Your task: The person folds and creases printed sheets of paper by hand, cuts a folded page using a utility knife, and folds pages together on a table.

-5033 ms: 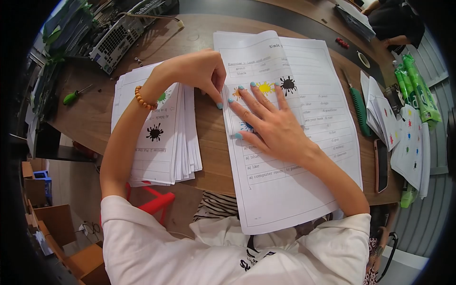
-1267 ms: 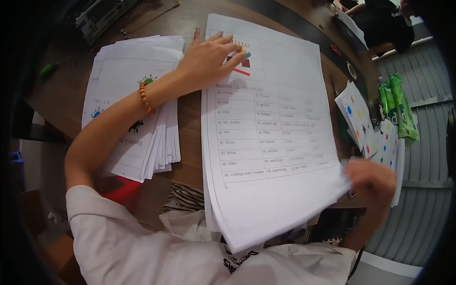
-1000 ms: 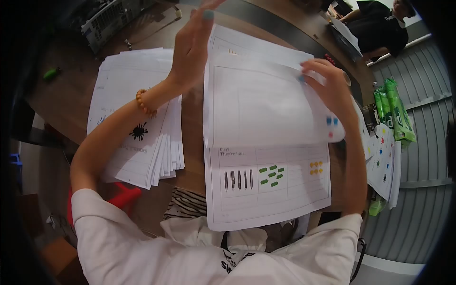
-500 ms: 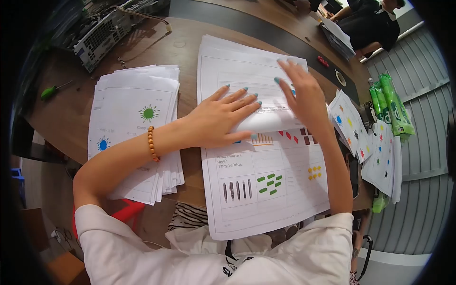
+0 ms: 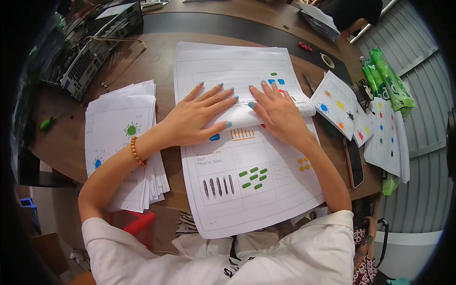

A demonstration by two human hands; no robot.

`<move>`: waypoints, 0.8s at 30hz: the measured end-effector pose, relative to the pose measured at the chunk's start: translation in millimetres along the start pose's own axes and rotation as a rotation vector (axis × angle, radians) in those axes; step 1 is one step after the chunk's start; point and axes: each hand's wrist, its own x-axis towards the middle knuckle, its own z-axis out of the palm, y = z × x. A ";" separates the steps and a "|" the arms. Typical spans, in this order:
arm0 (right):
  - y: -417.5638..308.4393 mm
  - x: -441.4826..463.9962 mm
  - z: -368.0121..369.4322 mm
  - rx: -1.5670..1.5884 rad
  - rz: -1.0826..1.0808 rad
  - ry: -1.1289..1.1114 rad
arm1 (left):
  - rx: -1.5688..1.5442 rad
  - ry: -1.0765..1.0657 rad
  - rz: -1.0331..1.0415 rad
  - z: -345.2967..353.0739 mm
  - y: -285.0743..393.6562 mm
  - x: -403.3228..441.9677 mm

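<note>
Head view: left hand (image 5: pixel 192 121) and right hand (image 5: pixel 284 118) lie flat, fingers (image 5: pixel 219 98) loosely spread, on the folded-back page (image 5: pixel 237 115). Looks like flattening it, tbh; next move probably needs even pressure.

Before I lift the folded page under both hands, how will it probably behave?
The folded page is probably floppy, since it curls softly. It may spring open if the left hand and right hand lift, because its bend looks rounded.

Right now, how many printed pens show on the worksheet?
5 printed pens, in one row at the lower left of the worksheet, below "They're blue." More may be hidden under the folded-back page.
</note>
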 end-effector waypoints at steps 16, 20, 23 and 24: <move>2.1 -2.3 17.1 -0.029 0.014 -0.004 | 0.114 -0.022 0.012 1.8 -8.5 6.6; -0.5 -2.0 18.9 -0.052 0.050 -0.040 | 0.140 0.026 0.027 5.4 -11.1 7.0; -1.1 -0.9 17.1 -0.064 0.053 -0.060 | 0.163 0.014 0.016 3.9 -9.3 7.4; -1.3 -1.1 16.5 -0.065 0.057 -0.070 | 0.140 0.021 -0.005 3.1 -7.9 7.0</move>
